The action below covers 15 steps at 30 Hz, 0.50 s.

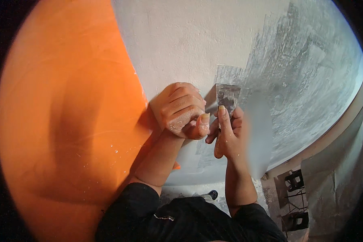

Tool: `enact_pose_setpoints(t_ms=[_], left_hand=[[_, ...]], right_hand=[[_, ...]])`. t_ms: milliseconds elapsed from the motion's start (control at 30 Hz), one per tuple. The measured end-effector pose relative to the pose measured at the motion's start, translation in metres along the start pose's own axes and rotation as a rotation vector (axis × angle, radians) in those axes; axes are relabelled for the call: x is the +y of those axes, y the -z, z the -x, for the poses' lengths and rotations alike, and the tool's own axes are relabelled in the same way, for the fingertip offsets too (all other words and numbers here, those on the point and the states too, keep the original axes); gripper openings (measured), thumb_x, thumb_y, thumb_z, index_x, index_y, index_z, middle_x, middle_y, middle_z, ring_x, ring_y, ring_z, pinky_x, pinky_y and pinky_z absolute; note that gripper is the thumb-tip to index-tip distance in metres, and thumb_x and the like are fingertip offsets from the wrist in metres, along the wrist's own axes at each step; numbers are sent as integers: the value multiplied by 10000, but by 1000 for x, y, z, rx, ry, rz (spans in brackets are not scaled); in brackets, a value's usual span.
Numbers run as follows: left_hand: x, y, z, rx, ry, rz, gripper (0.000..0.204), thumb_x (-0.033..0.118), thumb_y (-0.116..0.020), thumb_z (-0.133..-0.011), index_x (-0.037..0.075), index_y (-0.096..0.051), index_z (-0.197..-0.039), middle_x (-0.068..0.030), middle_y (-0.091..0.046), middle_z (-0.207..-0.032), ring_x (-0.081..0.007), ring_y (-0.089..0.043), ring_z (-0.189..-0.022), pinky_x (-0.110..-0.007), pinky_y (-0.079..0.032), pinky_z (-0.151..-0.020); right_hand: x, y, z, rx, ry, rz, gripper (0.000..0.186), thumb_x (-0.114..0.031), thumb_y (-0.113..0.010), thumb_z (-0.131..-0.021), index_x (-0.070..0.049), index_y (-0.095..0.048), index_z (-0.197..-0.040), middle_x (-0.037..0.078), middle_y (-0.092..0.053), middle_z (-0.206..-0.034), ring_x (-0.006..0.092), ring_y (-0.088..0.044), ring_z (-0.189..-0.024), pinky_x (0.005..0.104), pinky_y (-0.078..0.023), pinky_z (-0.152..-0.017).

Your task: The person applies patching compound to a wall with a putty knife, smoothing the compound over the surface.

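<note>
My left hand point(183, 111), dusted with pale residue, is closed with fingers curled at the centre, in front of a pale wall surface point(177, 36); whatever may be inside it is hidden. Just right of it, my right hand point(228, 133) grips a putty knife point(228, 93), blade upward, smeared with grey material, its thumb along the front. A pale grey blur point(258, 133) lies right of that hand; I cannot tell what it is. Rough grey coating point(294, 72) covers the surface behind and to the right.
An orange surface point(60, 48) fills the left, splattered with white specks. The pale surface ends at a curved lower edge on the right. Below it are a dark metal stand point(294, 180) and a hanging grey sheet point(334, 169). My shoe point(213, 195) shows on the dusty floor.
</note>
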<state>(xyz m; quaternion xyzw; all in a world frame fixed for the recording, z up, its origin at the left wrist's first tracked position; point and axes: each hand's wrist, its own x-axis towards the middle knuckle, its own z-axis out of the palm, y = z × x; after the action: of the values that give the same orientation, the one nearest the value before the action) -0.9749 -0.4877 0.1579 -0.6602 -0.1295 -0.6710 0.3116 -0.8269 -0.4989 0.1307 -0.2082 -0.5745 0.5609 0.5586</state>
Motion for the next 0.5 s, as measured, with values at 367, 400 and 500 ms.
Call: enact_pose_setpoints(t_ms=[367,400,500], left_hand=[[1,1,2,-47,26,4,268,169,-525,-748,91,-470,-497,-27,-549,-527,-205,-594,-535,-368,-525,-633],[0,2,2,-62,23,8,265,174,-520,-759,91,-480,-510,-27,-563,-541,-205,-606,-554,-370,-530,-645],[2,1,1,-103,28,22,254,181,-511,-776,89,-499,-539,-37,-608,-597,-211,-638,-613,-377,-540,-676]], right_hand=[[6,-8,-8,-14,35,-78,257,-251,-490,-1013,-39,-508,-869,54,-545,-548,100,-447,-348,234,-341,-321],[6,-8,-9,-4,25,-77,262,-256,-489,-1013,-43,-510,-863,50,-540,-543,96,-442,-346,234,-337,-319],[2,-6,-8,8,18,-60,265,-260,-487,-1015,-48,-518,-857,40,-529,-535,91,-433,-344,233,-329,-315]])
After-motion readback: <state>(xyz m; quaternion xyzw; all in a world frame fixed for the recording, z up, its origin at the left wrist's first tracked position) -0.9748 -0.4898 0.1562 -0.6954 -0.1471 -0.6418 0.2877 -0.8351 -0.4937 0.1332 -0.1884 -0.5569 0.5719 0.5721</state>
